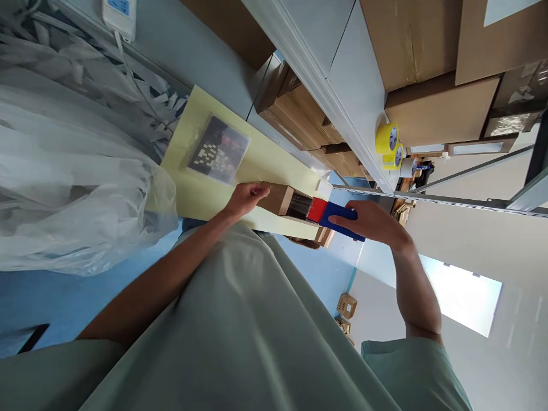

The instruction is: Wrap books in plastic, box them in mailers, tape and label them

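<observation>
The view is tilted steeply. My left hand (247, 198) is closed on the end of a small open cardboard box (280, 198) that lies on a pale yellow mat (192, 182). My right hand (370, 221) grips a blue tape dispenser (338, 220) with a red front part (317, 209), which sits at the box's open end. Something dark shows inside the box. A clear packet with dark, patterned contents (219, 149) lies on the mat beyond the left hand.
A large translucent plastic bag (64, 171) fills the left side. Flat cardboard boxes (299, 114) are stacked by a grey shelf rail (325, 91). Yellow tape rolls (387, 138) stand on the shelf under big cartons (436, 108). A white power strip (120, 14) hangs at the top.
</observation>
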### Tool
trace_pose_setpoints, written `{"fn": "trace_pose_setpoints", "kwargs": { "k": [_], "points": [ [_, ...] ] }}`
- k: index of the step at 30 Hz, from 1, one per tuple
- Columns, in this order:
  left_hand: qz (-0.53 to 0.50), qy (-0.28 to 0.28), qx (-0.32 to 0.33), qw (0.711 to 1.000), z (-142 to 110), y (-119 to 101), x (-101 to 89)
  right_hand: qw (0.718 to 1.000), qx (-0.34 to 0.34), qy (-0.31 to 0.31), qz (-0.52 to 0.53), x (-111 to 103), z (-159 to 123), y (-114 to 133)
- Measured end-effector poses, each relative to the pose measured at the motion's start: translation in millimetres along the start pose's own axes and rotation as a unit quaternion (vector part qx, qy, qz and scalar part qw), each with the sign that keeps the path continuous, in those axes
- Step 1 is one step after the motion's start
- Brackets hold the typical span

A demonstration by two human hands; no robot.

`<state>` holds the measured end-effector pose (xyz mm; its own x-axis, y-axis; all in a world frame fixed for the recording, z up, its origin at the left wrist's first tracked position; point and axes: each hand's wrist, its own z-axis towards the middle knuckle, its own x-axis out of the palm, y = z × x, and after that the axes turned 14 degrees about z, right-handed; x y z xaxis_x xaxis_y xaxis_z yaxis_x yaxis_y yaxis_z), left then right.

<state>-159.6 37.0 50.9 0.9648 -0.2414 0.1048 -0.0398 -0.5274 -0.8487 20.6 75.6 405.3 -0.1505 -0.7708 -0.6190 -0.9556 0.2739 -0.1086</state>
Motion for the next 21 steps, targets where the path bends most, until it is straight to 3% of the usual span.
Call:
{"fn": "trace_pose_setpoints", "kwargs": {
  "k": [7, 12, 21],
  "points": [
    [0.040, -0.009, -0.008, 0.999, 10.2, 22.4, 37.5, 0.998, -0.018, -0.014, -0.050, 11.7, 20.8, 9.7],
    [0.053, -0.026, -0.011, 0.998, 14.3, 34.3, 48.3, 0.997, -0.032, -0.015, -0.073, 13.6, 30.2, 7.4],
    [0.097, -0.041, -0.020, 0.994, 15.2, 31.2, 58.8, 0.996, -0.005, -0.009, -0.087, 15.6, 35.5, 8.1]
  ]
}}
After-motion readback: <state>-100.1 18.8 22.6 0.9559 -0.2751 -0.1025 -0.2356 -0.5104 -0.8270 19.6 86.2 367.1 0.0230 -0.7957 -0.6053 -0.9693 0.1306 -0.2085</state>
